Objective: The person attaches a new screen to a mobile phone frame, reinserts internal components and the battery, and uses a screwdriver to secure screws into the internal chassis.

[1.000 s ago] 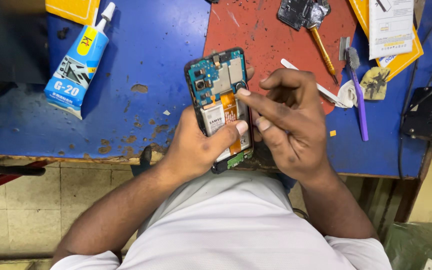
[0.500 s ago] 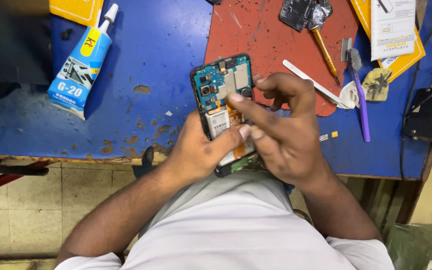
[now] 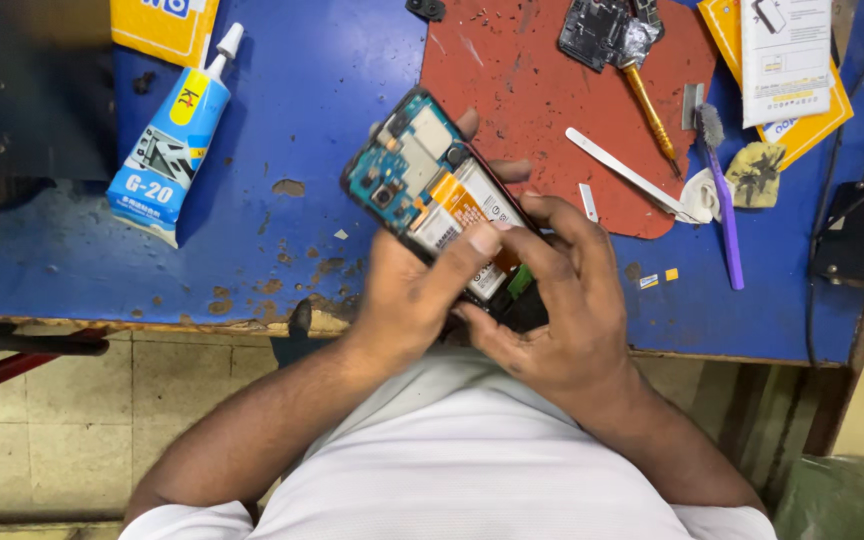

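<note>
Head view: we hold the opened phone (image 3: pixel 442 195) above the blue worktop (image 3: pixel 282 130), tilted further left than before. Our left hand (image 3: pixel 407 300) grips its near end, thumb across the battery; our right hand (image 3: pixel 562 310) has slid nearer, fingers closed on its lower edge.

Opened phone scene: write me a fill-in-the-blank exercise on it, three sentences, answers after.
1. The opened phone is held in ____ hands, with the left hand under it and the right hand at its lower end.
2. The glue tube lies on the ____ part of the table, to the left of the phone.
3. The purple-handled brush lies to the ____ of the red mat.

Missing words: both; blue; right
</note>
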